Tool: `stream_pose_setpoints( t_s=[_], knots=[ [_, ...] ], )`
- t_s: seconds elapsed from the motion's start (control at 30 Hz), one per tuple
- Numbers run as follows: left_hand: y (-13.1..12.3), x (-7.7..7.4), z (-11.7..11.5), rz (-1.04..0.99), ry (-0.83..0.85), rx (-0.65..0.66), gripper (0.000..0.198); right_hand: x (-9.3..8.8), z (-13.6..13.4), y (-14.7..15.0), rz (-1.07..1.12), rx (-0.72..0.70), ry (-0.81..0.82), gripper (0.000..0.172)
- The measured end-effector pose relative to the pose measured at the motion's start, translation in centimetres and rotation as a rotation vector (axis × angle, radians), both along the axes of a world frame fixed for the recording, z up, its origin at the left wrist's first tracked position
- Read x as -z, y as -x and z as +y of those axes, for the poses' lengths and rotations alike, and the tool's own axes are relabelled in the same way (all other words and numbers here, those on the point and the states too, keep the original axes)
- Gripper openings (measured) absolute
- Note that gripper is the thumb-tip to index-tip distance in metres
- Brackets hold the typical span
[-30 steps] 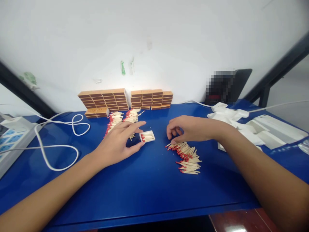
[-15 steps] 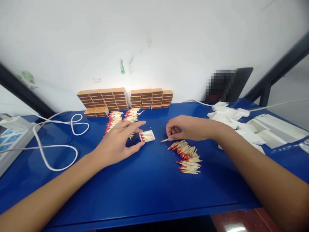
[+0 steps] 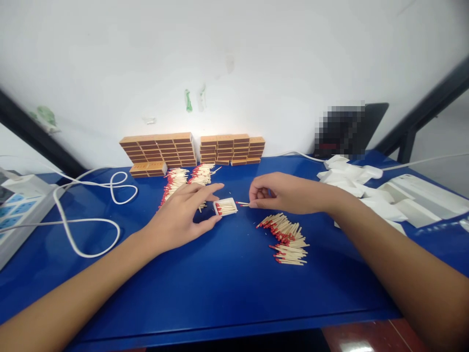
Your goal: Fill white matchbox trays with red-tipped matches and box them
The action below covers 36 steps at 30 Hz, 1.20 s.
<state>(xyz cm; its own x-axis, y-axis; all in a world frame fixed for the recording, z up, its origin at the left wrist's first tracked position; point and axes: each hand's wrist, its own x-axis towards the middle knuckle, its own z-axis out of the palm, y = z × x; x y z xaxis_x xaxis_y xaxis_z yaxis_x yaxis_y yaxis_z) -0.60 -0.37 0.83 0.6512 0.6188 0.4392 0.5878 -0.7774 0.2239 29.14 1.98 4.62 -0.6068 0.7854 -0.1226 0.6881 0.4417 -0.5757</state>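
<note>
Between thumb and fingers, my left hand (image 3: 183, 212) steadies a small white tray (image 3: 235, 210) that holds several red-tipped matches. My right hand (image 3: 269, 194) pinches matches (image 3: 242, 203) just right of the tray, their red heads pointing left toward it. Below my right hand lies a curved pile of loose matches (image 3: 284, 230) on the blue table. Two more piles of matches (image 3: 177, 180) lie behind my left hand, which partly covers them.
Stacked matchboxes (image 3: 161, 149) stand along the wall. White cables (image 3: 88, 221) and a power strip (image 3: 22, 215) are at the left. Folded white papers (image 3: 348, 178) lie at the right, near a dark tablet-like object (image 3: 370, 127).
My right hand has lifted away from the loose pile and moved slightly left, bringing the pinched matches closer to the tray. My left hand stays at the tray.
</note>
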Motion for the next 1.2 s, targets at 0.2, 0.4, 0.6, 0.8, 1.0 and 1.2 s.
stream_pose_setpoints(
  t_s=[0.2,0.4,0.6,0.8,1.0,1.2],
  knots=[
    [-0.2,0.2,0.0,-0.021,0.034,0.007,0.064,2.1,-0.7,2.7,0.262,-0.029,-0.189,0.017],
    [-0.3,0.1,-0.1,-0.025,0.020,0.026,0.062,3.7,-1.3,4.3,0.294,-0.037,-0.248,0.006],
    [-0.1,0.1,-0.2,-0.023,0.035,0.013,0.062,3.4,-1.0,3.6,0.238,-0.031,-0.252,0.005],
    [-0.2,-0.1,-0.2,-0.012,0.018,0.019,0.061,2.8,-0.7,2.8,0.143,-0.042,-0.322,0.005],
    [-0.1,0.2,-0.1,-0.017,0.018,0.023,0.062,3.0,-1.5,3.7,0.302,-0.086,-0.275,0.006],
    [-0.1,0.4,0.0,-0.019,0.000,0.045,0.064,3.8,-2.2,4.9,0.317,-0.105,-0.206,0.006]
  ],
)
